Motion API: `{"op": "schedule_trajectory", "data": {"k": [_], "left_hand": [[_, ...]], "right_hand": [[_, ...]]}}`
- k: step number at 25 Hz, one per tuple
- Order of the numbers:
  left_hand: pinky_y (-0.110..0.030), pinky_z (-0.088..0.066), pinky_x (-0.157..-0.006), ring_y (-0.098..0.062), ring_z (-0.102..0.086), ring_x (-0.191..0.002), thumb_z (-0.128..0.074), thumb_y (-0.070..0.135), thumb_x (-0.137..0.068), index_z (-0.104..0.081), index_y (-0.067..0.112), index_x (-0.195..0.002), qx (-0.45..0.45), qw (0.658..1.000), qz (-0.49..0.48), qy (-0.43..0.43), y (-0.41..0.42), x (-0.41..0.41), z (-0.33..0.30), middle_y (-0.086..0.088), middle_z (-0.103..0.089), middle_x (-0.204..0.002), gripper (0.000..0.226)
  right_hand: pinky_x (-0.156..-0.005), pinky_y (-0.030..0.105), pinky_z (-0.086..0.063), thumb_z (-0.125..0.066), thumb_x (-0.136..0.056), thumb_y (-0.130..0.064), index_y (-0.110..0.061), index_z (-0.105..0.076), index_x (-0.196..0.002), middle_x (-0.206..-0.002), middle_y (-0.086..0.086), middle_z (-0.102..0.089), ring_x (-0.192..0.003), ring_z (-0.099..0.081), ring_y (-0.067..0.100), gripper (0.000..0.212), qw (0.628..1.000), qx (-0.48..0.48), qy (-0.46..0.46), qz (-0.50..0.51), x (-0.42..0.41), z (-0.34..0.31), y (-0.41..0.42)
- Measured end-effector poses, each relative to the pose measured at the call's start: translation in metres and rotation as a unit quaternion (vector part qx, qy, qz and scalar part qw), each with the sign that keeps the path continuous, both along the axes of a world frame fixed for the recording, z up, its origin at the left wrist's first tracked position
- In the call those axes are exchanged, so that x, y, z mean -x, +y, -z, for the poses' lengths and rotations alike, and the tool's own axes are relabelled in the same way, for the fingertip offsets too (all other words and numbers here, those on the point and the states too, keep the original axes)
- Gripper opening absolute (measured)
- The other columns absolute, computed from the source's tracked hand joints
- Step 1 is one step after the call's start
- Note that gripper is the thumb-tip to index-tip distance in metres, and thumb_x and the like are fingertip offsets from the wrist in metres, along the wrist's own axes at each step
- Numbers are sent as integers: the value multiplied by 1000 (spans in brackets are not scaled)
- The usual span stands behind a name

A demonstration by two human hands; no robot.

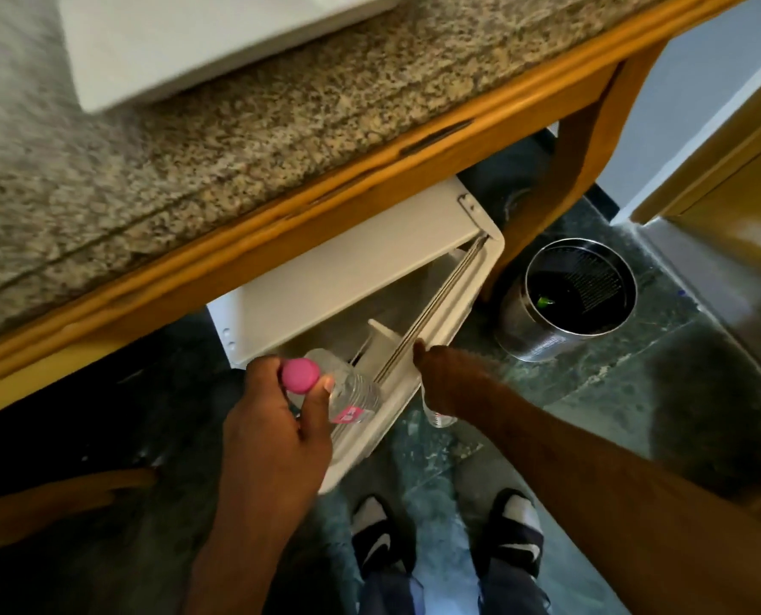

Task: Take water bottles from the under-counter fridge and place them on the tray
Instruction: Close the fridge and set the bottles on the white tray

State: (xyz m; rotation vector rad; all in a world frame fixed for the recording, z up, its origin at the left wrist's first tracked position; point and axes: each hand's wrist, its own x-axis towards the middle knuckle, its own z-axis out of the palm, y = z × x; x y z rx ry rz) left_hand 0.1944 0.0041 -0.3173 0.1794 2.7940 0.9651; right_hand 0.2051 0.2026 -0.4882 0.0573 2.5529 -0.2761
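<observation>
Closest in: two shoes (447, 537) on the dark floor (591, 392), right below the fridge door (418, 330).

Left hand (276, 419) just beside the door's lower end, gripping a clear bottle (352, 392) near its neck. Thumb and fingers curled around it, pink cap (300, 374) poking up between them. Bottle tilted, body leaning over the door's inner side, with a pink label on it.

Right hand (443, 375) on the outer edge of the door, one finger pointing up along the rim, the rest folded down. Looks like a second bottle (438, 417) tucked under that hand, only a bit of clear plastic showing, so can't tell how the fingers sit on it.

Door swung open, white, with a shelf inside and a seal strip running along it. Fridge (347, 277) top visible behind it, tucked under the counter (192, 148).

Shiny metal bin (569, 299) on the floor just past the door's hinge end, something dark and a green bit inside.

Above the door: wooden counter trim, then speckled granite. White tray (201, 42) sitting on the granite, well apart from the door, blurry.
</observation>
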Motion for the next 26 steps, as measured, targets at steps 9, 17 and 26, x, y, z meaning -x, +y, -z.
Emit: {"op": "schedule_trajectory", "data": {"k": [9, 17, 26], "left_hand": [[-29, -45, -85, -30, -62, -104, -63, 19, -90, -49, 6, -114, -13, 1000, -8, 14, -15, 62, 28, -16, -64, -114, 30], [-30, -48, -75, -28, -64, -92, -62, 24, -90, -51, 11, -107, -6, 999, 4, 41, -22, 54, 13, -12, -65, -101, 24], [-16, -36, -54, -9, -56, -65, -61, 35, -89, -46, 27, -94, 13, 994, 67, 89, -8, 33, -221, 11, -57, -74, 18]], "right_hand": [[-96, 46, -47, -61, -88, -23, 6, -16, -146, -133, 23, -53, -116, -56, 37, 79, 998, -47, 29, -2, 73, 3, -36], [-94, 42, -49, -63, -84, -16, -5, -51, -126, -127, 17, -58, -114, -58, 34, 45, 1000, -5, 22, -5, 74, -49, -35], [-76, 35, -48, -60, -78, -5, -5, -59, -97, -109, 19, -62, -102, -59, 36, 19, 972, 72, 186, -123, 42, -412, -8]]}}
